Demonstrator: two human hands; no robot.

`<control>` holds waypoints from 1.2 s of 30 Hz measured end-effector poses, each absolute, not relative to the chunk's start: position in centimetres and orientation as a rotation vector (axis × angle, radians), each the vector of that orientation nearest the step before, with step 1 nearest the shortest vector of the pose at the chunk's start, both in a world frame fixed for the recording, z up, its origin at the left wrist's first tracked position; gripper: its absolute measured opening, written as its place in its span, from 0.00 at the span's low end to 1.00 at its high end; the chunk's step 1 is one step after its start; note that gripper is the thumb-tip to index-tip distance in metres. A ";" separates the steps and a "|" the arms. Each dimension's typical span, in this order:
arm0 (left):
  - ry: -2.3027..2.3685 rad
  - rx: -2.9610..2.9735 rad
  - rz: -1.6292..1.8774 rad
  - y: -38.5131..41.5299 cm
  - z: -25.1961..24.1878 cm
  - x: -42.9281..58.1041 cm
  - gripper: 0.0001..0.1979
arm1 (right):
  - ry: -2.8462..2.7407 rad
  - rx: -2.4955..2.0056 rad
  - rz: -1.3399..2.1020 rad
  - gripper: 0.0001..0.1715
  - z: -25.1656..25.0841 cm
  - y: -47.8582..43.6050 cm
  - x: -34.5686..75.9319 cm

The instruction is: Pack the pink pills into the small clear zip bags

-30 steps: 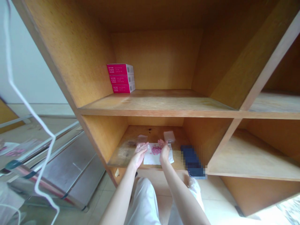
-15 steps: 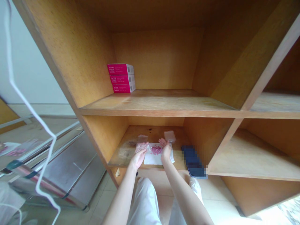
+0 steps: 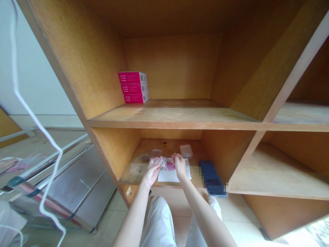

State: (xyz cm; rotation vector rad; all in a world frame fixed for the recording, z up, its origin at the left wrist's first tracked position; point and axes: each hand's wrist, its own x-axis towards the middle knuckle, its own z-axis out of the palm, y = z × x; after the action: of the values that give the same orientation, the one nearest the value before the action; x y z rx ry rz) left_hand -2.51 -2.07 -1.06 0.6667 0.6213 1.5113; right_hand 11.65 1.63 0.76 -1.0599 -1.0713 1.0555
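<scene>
On the lower shelf [image 3: 133, 171] a pile of small pink beads [image 3: 170, 166] lies on a white sheet [image 3: 168, 175]. My left hand [image 3: 152, 171] holds a small clear plastic bag [image 3: 156, 161] at its left edge, fingers pinched. My right hand [image 3: 180, 165] is closed over the right side of the beads, its fingertips bent toward the bag; what they pinch is too small to name. Two more small clear bags, one [image 3: 156, 152] and another [image 3: 186, 150], lie behind the hands.
Three pink boxes [image 3: 133, 87] are stacked at the back left of the upper shelf [image 3: 180, 115]. A dark blurred flat object [image 3: 212, 178] lies right of the sheet. A white cord [image 3: 33, 116] hangs at left above a metal surface [image 3: 74, 185]. My white-trousered knees [image 3: 159, 223] are below.
My right hand has shifted left over the beads toward the bag and its fingers have curled in. The left hand has stayed on the bag.
</scene>
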 end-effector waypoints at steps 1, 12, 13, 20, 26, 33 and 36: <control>0.616 0.671 1.514 -2.0 -1.1 -2.6 0.18 | -1.168 -1.075 1.048 0.13 0.9 1.3 11.4; 0.577 0.712 1.512 -2.1 -1.1 -2.6 0.24 | -1.372 -1.022 1.188 0.09 1.2 -0.2 9.5; 0.575 0.713 1.509 -2.1 -1.0 -2.6 0.23 | -1.340 -1.017 1.206 0.09 1.3 -0.2 9.5; 0.595 0.599 1.464 -1.8 -1.4 -2.7 0.15 | -1.225 -1.027 1.230 0.10 1.5 0.5 10.4; 0.576 0.625 1.446 -2.0 -1.6 -2.8 0.19 | -1.236 -1.010 1.104 0.08 1.9 1.0 11.2; 0.544 0.588 1.422 -2.2 -0.8 -2.9 0.19 | -1.186 -1.007 0.972 0.16 2.4 1.4 11.5; 0.522 0.530 1.429 -2.3 -0.4 -2.9 0.15 | -1.223 -1.005 1.023 0.16 2.9 0.9 11.6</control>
State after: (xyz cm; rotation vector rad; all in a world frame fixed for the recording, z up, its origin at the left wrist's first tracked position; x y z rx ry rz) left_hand -2.95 -2.31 -0.43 0.5297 0.5215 1.4286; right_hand 11.64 0.88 2.92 -1.0049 -1.2230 1.0228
